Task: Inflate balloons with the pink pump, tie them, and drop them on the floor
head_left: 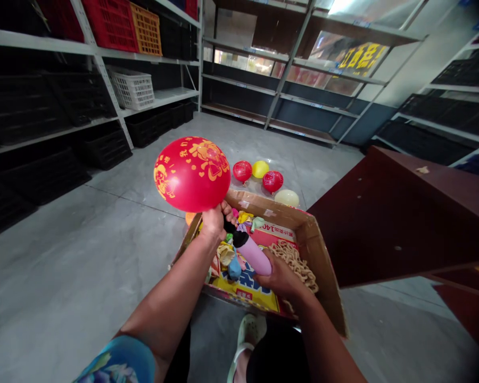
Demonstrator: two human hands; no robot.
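Observation:
My left hand (214, 219) is closed round the neck of an inflated red balloon (191, 173) with yellow print, held up over a cardboard box (323, 250). My right hand (278, 276) grips a pink hand pump (252, 252) whose black nozzle points up to the balloon's neck. Both hands are above the box, which holds several limp uninflated balloons (245, 218), a coil of beige rope (297, 261) and a colourful printed sheet (247, 284).
Two red balloons (242, 171), a yellow one (260, 168) and a pale one (286, 197) lie on the grey floor beyond the box. A dark red table (403, 213) stands at the right. Metal shelves with crates (132, 88) line the walls. My shoe (247, 332) shows below.

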